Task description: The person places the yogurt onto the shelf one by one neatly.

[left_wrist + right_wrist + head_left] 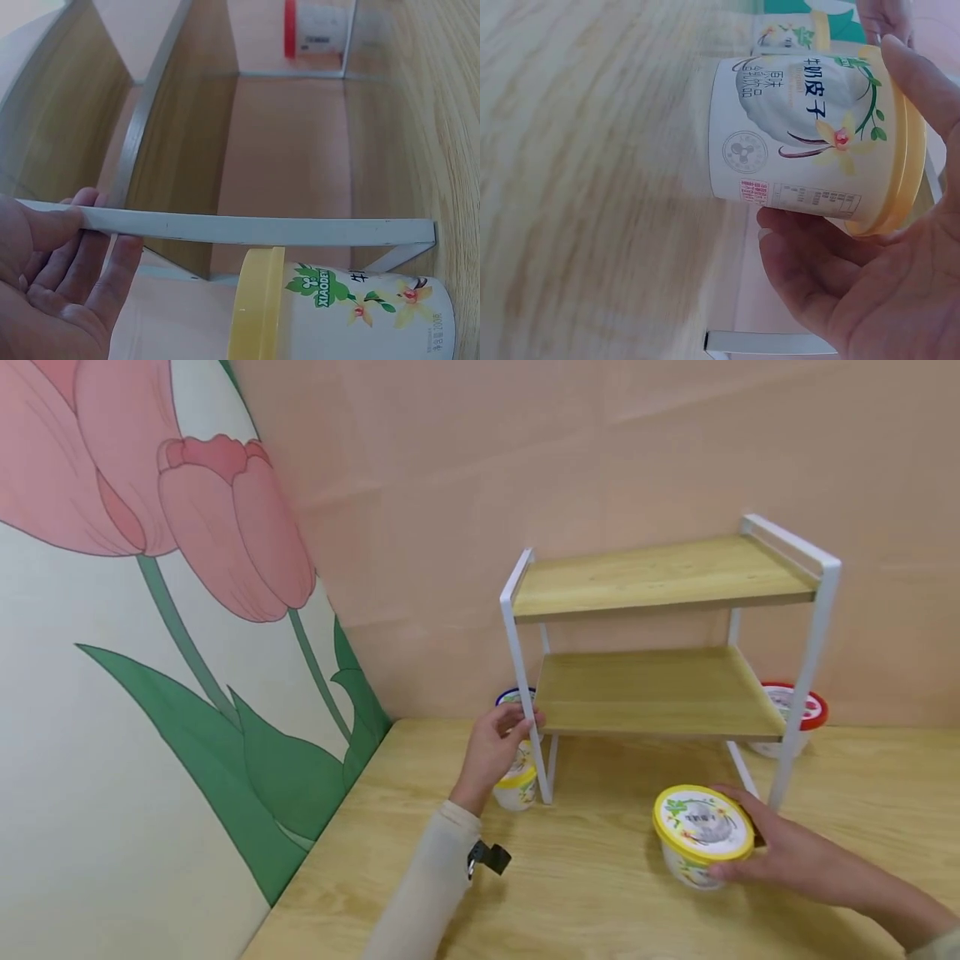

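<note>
A two-tier shelf rack point(660, 693) with wooden boards and a white metal frame stands on the wooden table. My left hand point(491, 752) grips its front left post point(187, 226), thumb on one side and fingers on the other. In my right hand point(783, 843) is a white tub with a yellow lid point(703, 820), held by its side in front of the rack; whether its base touches the table I cannot tell. The right wrist view shows flowers and dark lettering on this tub point(802, 127). Another yellow-lidded tub point(517, 789) stands just below my left hand, beside the rack's left leg.
Behind the left post is a blue-rimmed tub point(513, 695), partly hidden. A red-lidded tub point(813, 714) stands behind the rack's right side. A tulip-painted panel point(225, 693) borders the table point(585, 893) on the left, and a pinkish backdrop point(450, 527) rises behind.
</note>
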The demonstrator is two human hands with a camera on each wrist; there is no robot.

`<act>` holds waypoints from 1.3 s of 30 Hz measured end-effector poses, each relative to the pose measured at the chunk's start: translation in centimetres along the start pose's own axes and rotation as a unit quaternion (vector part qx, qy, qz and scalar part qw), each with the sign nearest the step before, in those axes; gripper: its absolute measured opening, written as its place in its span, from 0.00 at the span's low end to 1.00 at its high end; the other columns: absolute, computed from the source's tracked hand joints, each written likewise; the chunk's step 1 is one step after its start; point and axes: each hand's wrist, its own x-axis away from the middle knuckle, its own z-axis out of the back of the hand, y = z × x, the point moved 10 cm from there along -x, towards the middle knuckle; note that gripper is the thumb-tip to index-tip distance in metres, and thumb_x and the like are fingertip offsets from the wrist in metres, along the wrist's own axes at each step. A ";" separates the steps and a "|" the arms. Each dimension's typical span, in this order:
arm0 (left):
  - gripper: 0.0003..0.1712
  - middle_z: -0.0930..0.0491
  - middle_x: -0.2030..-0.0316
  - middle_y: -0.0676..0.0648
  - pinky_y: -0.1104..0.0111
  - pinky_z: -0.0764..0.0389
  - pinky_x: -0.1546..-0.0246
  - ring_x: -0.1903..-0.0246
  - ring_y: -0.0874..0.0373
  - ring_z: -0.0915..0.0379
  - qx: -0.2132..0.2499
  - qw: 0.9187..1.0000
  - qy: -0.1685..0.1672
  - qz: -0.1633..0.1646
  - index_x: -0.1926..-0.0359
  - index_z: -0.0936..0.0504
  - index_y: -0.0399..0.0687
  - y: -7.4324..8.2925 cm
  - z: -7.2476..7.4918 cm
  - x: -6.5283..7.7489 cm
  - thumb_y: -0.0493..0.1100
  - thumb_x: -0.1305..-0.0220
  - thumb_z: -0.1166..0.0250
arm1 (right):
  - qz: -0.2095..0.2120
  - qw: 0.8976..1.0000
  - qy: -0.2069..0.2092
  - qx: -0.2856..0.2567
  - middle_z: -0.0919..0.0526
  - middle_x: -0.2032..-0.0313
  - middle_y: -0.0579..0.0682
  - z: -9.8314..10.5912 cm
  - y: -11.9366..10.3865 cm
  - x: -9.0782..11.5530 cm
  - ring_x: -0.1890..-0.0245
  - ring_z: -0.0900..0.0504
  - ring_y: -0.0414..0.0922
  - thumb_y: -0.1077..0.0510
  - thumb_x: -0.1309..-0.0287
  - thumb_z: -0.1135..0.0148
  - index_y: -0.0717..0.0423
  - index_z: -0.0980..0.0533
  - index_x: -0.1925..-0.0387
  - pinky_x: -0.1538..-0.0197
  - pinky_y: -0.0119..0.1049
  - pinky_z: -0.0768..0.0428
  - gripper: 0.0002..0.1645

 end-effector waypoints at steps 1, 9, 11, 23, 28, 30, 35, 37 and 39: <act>0.11 0.13 0.53 0.41 0.60 0.17 0.45 0.49 0.50 0.17 0.003 1.000 -0.001 0.000 0.49 0.17 0.42 -0.1 0.1 0.1 0.38 0.31 0.38 | -0.003 1.000 -0.001 0.002 0.22 0.49 0.54 -0.1 0.0 0.0 0.54 0.27 0.24 0.57 0.46 0.26 0.56 0.48 0.27 0.59 0.23 0.27 0.53; 0.11 0.13 0.53 0.41 0.61 0.16 0.48 0.49 0.48 0.17 -0.020 1.000 0.000 0.020 0.49 0.18 0.41 -0.4 0.5 0.9 0.36 0.30 0.39 | -0.004 1.000 -0.005 0.002 0.20 0.50 0.53 -1.0 -0.1 0.0 0.55 0.25 0.25 0.55 0.46 0.26 0.58 0.48 0.28 0.59 0.24 0.25 0.52; 0.11 0.12 0.54 0.41 0.63 0.15 0.49 0.49 0.50 0.17 -0.017 1.000 0.008 0.012 0.50 0.17 0.41 -0.2 0.6 0.9 0.36 0.31 0.38 | -0.005 1.000 -0.009 0.004 0.20 0.49 0.54 -1.0 -0.2 0.0 0.54 0.25 0.25 0.54 0.46 0.26 0.59 0.48 0.28 0.60 0.24 0.25 0.53; 0.11 0.13 0.55 0.37 0.60 0.16 0.48 0.50 0.45 0.17 0.004 0.999 0.028 -0.015 0.50 0.18 0.37 0.8 0.1 0.0 0.34 0.32 0.38 | -0.017 0.999 0.010 0.027 0.19 0.49 0.54 0.2 -0.4 0.1 0.55 0.25 0.25 0.51 0.47 0.25 0.58 0.48 0.27 0.61 0.25 0.24 0.55; 0.11 0.13 0.54 0.39 0.61 0.17 0.46 0.50 0.48 0.17 -0.002 1.000 0.030 -0.008 0.50 0.18 0.39 0.8 0.0 0.1 0.35 0.31 0.39 | -0.016 0.999 0.022 0.029 0.19 0.48 0.54 0.5 -0.6 0.1 0.54 0.26 0.25 0.51 0.49 0.24 0.57 0.46 0.28 0.59 0.24 0.25 0.54; 0.11 0.13 0.54 0.40 0.62 0.17 0.46 0.50 0.49 0.17 -0.006 1.000 0.028 -0.006 0.50 0.18 0.40 0.7 0.0 0.2 0.35 0.30 0.40 | -0.011 0.999 0.029 0.021 0.20 0.48 0.55 0.4 -0.7 0.1 0.53 0.26 0.25 0.53 0.49 0.23 0.58 0.45 0.29 0.58 0.23 0.25 0.54; 0.11 0.13 0.54 0.39 0.61 0.16 0.47 0.50 0.48 0.17 -0.009 0.999 0.028 -0.013 0.50 0.18 0.39 1.1 0.0 0.2 0.34 0.31 0.40 | -0.011 0.999 0.050 0.007 0.20 0.47 0.57 0.4 -1.0 -0.1 0.54 0.27 0.24 0.55 0.53 0.21 0.62 0.44 0.30 0.56 0.20 0.28 0.55; 0.11 0.13 0.55 0.39 0.60 0.16 0.48 0.51 0.47 0.17 -0.009 0.999 0.030 -0.013 0.50 0.18 0.38 1.2 0.1 0.3 0.34 0.31 0.39 | -0.023 0.999 0.049 0.005 0.20 0.47 0.57 0.3 -1.0 0.0 0.54 0.27 0.24 0.54 0.54 0.21 0.63 0.44 0.30 0.56 0.20 0.28 0.55; 0.11 0.13 0.54 0.38 0.59 0.16 0.47 0.51 0.46 0.17 -0.005 0.999 0.030 -0.013 0.50 0.18 0.38 1.2 0.0 0.3 0.34 0.31 0.39 | -0.037 0.998 0.044 -0.007 0.20 0.47 0.58 0.3 -0.9 0.0 0.54 0.27 0.24 0.54 0.52 0.22 0.65 0.44 0.30 0.56 0.20 0.27 0.55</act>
